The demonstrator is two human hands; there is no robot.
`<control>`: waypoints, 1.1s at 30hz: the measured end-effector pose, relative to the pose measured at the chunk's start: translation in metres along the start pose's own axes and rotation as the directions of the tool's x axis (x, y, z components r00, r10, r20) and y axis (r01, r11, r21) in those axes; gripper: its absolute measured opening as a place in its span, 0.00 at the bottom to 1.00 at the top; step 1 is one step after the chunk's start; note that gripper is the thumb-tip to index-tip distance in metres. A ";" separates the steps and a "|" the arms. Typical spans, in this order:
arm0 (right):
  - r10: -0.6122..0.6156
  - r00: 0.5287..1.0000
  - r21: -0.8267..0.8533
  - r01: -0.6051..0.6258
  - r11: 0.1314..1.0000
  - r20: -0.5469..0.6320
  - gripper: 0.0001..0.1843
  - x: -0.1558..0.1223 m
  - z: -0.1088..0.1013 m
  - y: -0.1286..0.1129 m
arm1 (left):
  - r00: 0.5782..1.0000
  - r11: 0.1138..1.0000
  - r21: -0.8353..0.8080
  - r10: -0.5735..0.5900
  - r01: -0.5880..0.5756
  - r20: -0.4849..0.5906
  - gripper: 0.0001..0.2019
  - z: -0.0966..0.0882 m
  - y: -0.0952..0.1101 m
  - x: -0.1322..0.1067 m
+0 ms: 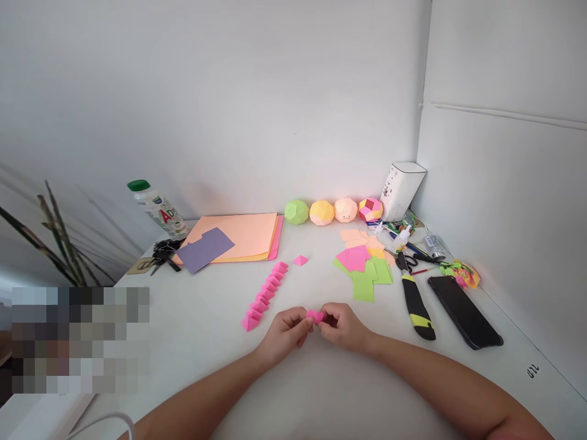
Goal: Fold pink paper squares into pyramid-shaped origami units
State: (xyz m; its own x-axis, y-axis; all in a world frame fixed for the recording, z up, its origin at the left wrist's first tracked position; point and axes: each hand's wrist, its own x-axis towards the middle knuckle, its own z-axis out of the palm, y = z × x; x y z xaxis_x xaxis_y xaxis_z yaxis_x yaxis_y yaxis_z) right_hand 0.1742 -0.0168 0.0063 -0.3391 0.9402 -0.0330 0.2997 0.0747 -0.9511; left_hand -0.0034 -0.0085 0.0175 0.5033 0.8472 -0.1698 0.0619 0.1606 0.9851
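Between my two hands, just above the white table, is a small folded pink paper piece [314,316]. My left hand [287,333] pinches its left side between thumb and fingers. On its right side my right hand [343,327] is closed, with the fingertips at the paper's edge. A slanting row of folded pink paper pieces [265,294] lies beyond and to the left of my left hand. One separate folded pink piece [301,260] sits farther back. Loose cut sheets in pink [355,258], green [364,286] and peach [351,235] overlap beyond my right hand.
Stacked coloured sheets [243,235] carry a purple sheet [215,247] at back left, near a white bottle [160,211] and keys [165,250]. Several paper balls [321,212] line the wall. A cutter [417,308], scissors [406,263] and phone [463,311] lie right.
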 end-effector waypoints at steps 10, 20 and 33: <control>-0.020 0.999 0.095 0.022 0.995 -0.027 0.04 -0.001 -0.005 -0.003 | 1.000 0.999 -0.047 -0.016 0.015 -0.023 0.19 -0.004 -0.012 0.003; -0.332 0.939 0.014 0.334 0.942 -0.086 0.04 -0.001 -0.002 0.003 | 1.000 0.986 -0.168 -0.018 0.014 -0.022 0.18 -0.003 -0.008 0.003; -0.486 0.867 -0.092 0.478 0.874 -0.111 0.07 0.000 -0.002 0.008 | 0.998 0.993 -0.103 -0.049 0.052 0.036 0.25 -0.004 -0.005 0.001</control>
State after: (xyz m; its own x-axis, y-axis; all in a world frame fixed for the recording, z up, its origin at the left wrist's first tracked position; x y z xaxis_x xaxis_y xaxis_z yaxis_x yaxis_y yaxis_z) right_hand 0.1779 -0.0155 -0.0009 -0.3409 0.8158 0.4671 0.1819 0.5448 -0.8186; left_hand -0.0069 -0.0068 0.0120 0.5303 0.8197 -0.2164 -0.0014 0.2561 0.9666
